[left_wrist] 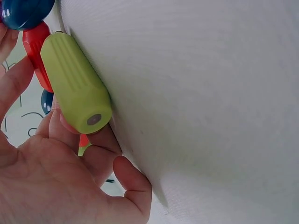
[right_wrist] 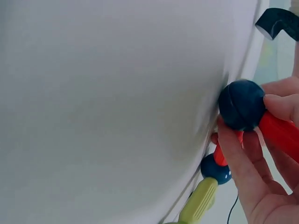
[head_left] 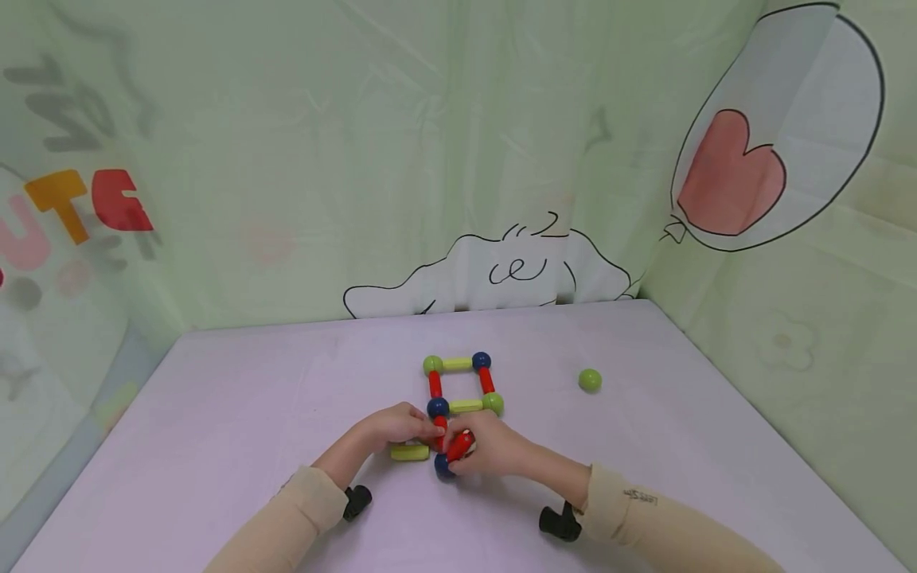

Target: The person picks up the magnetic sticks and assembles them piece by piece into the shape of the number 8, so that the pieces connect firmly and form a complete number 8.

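In the head view, red and yellow-green rods join blue and green balls in a square; a red rod (head_left: pixel 440 426) runs toward me from its blue corner ball (head_left: pixel 438 407). My left hand (head_left: pixel 399 424) pinches this red rod between thumb and fingers. At the rod's near end is another blue ball (right_wrist: pixel 241 105), beside the thumb of my right hand (head_left: pixel 494 446). That hand grips a second red rod (head_left: pixel 461 446), which meets the near blue ball at an angle. Beside my left fingers lies a loose yellow-green rod (left_wrist: pixel 77 84).
A lone green ball (head_left: pixel 591 380) sits on the pale table (head_left: pixel 286 382), to the right of the square. The square's far corners are a green ball (head_left: pixel 433 365) and a blue ball (head_left: pixel 481 362). A printed cloth wall (head_left: pixel 286 159) stands behind the table.
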{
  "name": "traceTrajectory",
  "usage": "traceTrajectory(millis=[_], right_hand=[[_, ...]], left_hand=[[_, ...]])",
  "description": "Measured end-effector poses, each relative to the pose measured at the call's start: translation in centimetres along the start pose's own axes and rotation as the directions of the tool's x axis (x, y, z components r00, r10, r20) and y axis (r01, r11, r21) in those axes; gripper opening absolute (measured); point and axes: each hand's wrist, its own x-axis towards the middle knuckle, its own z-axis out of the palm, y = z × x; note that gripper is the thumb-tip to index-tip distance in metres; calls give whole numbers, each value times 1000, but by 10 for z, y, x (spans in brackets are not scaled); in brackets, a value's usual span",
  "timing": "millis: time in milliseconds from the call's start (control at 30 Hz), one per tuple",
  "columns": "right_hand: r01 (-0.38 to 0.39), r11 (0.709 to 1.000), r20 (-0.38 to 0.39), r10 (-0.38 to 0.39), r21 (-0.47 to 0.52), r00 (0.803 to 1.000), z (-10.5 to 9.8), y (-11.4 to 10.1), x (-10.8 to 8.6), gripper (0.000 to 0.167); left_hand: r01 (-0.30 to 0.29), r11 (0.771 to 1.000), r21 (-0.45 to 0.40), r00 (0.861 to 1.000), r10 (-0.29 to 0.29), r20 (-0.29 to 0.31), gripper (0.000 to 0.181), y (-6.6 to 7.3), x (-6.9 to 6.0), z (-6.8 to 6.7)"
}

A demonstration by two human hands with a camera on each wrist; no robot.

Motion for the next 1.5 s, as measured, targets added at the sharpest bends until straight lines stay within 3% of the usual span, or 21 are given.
traceTrajectory(millis=[267,833,933,1067,1167,1233,1333,1500], right_hand=[[-11,997,5,11,-78,1000,-4,8,-5,13],[-9,998,30,11,-63,1000,-5,11,-7,14],[-15,998,36,17,-59,999,-4,10,-8,15],[-20,999,45,22,-51,999,-4,10,-7,16],[-12,999,44,14,-53,999,-4,11,-7,16],[1,998,40,1,-57,999,-4,11,-7,16],[22,998,33,-20,-60,999,-3,12,-7,15],[41,998,25,-40,-47,999,-3,12,-8,16]], left_hand=[[46,999,14,999,-45,-28,21,2,0,2],[55,998,16,998,-54,-35,23,2,1,3],[67,997,29,995,-65,-74,25,2,0,3],[78,983,168,978,-43,-203,28,2,-5,5],[34,947,319,962,55,-267,27,5,-12,7],[-25,915,403,953,143,-265,26,8,-17,10],[-88,841,534,935,255,-247,27,10,-26,16],[-127,712,691,896,381,-227,33,9,-35,29]])
